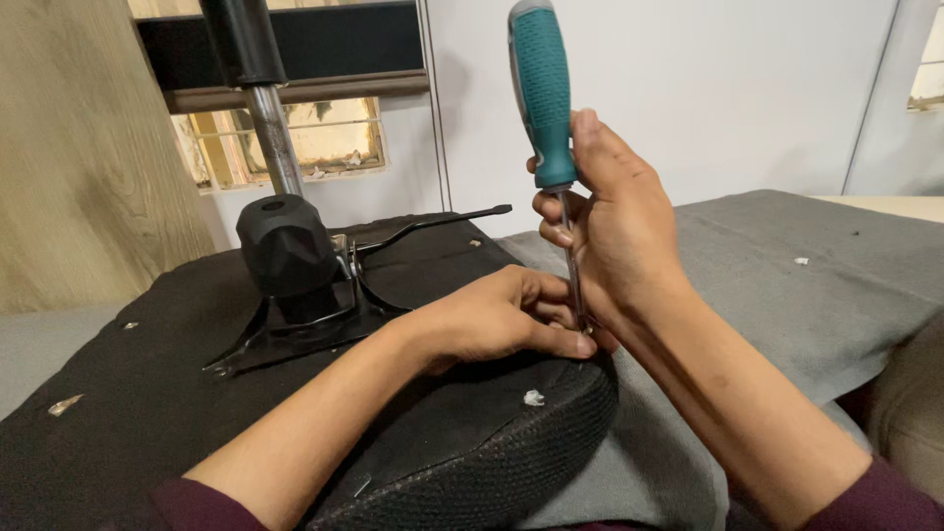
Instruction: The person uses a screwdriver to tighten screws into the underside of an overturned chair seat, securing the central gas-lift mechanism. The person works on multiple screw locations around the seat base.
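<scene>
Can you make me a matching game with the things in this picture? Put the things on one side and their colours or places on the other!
Things:
1. screwdriver handle
2. chair seat
3. blanket
4. left hand

Matches:
A. grey, spread under the seat
B. teal, gripped by the right hand
C. resting on the seat by the screwdriver's tip
D. black, upside down

Pairs: 1-B, 2-D, 3-A, 4-C

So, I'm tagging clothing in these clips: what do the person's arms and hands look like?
Both hands, left and right, are bare: no gloves, rings or watch visible. The forearms are uncovered too, with dark maroon sleeves pushed up near the elbows at the bottom edge of the view.
</scene>
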